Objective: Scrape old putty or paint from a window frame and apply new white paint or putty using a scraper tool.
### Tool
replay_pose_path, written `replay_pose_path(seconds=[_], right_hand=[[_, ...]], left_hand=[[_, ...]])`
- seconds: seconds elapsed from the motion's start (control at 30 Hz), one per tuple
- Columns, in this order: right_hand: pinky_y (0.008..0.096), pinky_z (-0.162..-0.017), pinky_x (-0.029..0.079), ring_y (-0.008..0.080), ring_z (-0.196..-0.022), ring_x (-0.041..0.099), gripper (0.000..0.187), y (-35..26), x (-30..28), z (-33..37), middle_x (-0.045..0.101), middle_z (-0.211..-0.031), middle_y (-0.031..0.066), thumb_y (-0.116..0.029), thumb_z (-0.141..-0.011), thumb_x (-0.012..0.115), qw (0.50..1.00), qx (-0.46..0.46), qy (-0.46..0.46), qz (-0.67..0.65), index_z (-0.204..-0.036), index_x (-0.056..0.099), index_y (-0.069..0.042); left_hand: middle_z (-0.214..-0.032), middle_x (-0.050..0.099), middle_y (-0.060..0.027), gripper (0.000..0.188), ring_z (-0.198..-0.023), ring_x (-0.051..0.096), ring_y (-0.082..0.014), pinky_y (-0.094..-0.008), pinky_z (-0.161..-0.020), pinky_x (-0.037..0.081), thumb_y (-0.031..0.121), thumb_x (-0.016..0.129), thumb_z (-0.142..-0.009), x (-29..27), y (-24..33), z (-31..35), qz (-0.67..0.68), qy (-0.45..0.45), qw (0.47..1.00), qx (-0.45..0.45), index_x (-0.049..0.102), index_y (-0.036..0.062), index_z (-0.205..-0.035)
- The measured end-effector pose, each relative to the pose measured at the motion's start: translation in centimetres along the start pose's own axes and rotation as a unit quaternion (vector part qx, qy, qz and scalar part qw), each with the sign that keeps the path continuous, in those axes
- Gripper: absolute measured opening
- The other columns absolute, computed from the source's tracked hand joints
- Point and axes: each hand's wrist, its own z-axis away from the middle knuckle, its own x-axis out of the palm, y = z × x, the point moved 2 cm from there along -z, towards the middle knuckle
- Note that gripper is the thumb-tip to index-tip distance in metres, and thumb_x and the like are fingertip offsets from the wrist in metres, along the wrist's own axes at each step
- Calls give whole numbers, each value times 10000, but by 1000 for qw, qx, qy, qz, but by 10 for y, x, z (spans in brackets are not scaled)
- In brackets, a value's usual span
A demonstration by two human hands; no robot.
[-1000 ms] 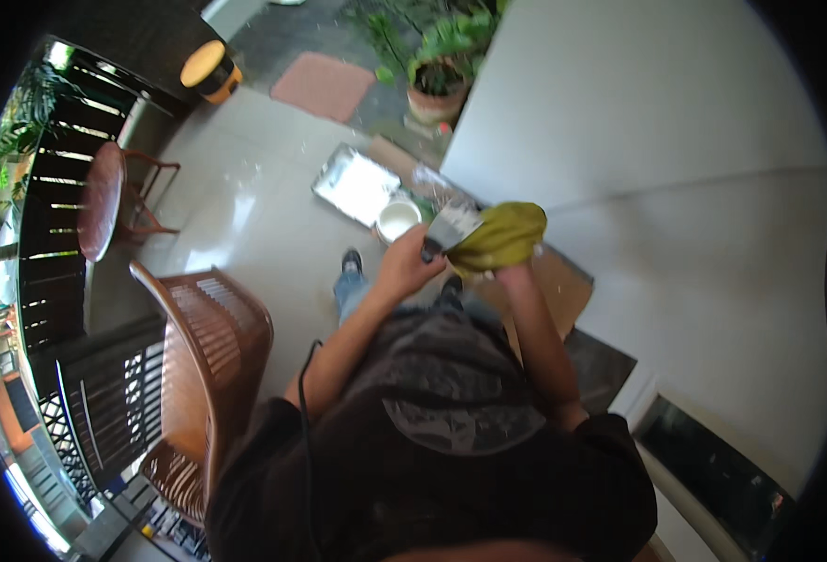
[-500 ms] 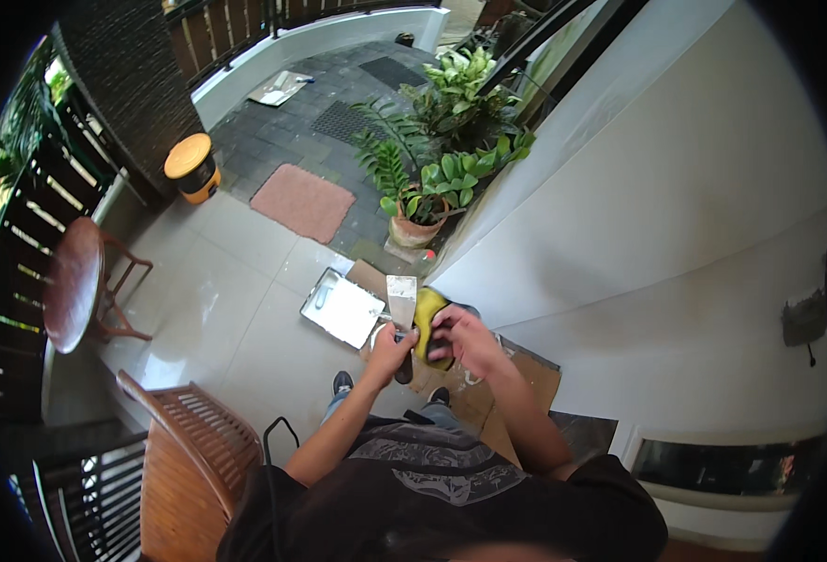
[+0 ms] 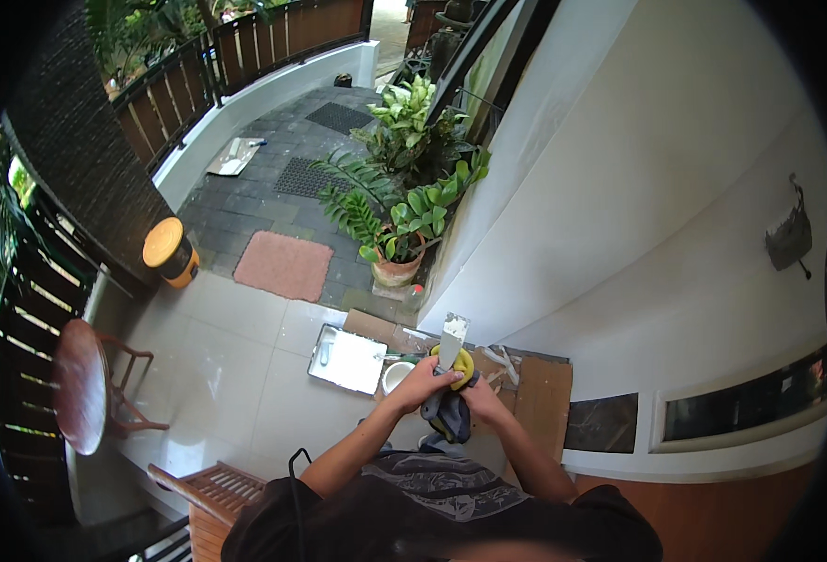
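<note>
My left hand (image 3: 420, 386) is closed around a putty knife (image 3: 452, 339). Its broad metal blade points up and away from me and carries whitish smears. Close beside it, my right hand (image 3: 482, 401) grips a soft-looking yellow and grey piece (image 3: 445, 416), perhaps a cloth or glove. The yellow part lies bunched around the knife's lower blade, and the grey part hangs below both hands. Some fingers of my right hand are hidden behind it. Left of my hands stands a white tub (image 3: 397, 377), next to a paint tray (image 3: 348, 360) with white paint in it.
Cardboard sheets (image 3: 543, 393) with scraps lie along the white wall (image 3: 610, 225). Ahead are a potted plant (image 3: 397, 272) and a pink mat (image 3: 284, 267). Leftward stand a black-and-orange bucket (image 3: 170, 253), a round table (image 3: 81, 386) and a wooden chair (image 3: 215, 492).
My right hand, loosely curled before, now grips the yellow and grey piece against the putty knife. Both hands have moved right and slightly nearer me. The view has shifted.
</note>
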Motion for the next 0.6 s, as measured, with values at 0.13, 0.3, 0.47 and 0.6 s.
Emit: replay_pose_path(seconds=[0.13, 0.3, 0.47, 0.6], right_hand=[[283, -812, 453, 129, -910, 564, 288, -2, 2, 2, 623, -985, 28, -123, -843, 596, 981, -94, 81, 151, -1111, 566, -19], [272, -825, 445, 137, -944, 545, 365, -11, -5, 3, 571, -1097, 60, -103, -855, 547, 990, -87, 79, -73, -1207, 491, -25], [292, -788, 438, 171, -818, 532, 134, -49, -63, 12, 549, -882, 64, -27, -857, 439, 871, -225, 391, 195, -958, 527, -26], [307, -714, 450, 154, -749, 530, 103, -99, -57, 37, 568, -810, 76, -118, -875, 522, 864, -285, 380, 169, -865, 555, -21]], left_hand=[[-1009, 609, -23, 329, -910, 570, -97, -244, -815, 458, 232, 629, -876, 1, 9, -1, 74, -18, 997, -28, 555, 21, -1117], [-948, 595, -10, 178, -856, 571, -88, -237, -822, 460, 233, 549, -932, 12, 18, 1, 150, -21, 988, -30, 577, 58, -933], [-949, 610, -111, 254, -739, 612, -163, -286, -625, 549, 249, 426, -977, 10, 34, -10, 32, 42, 999, 6, 502, 6, -991], [-867, 586, -114, 265, -514, 539, -122, -238, -446, 462, 171, 345, -985, 22, 45, -24, -59, 31, 997, 39, 345, 30, -1209]])
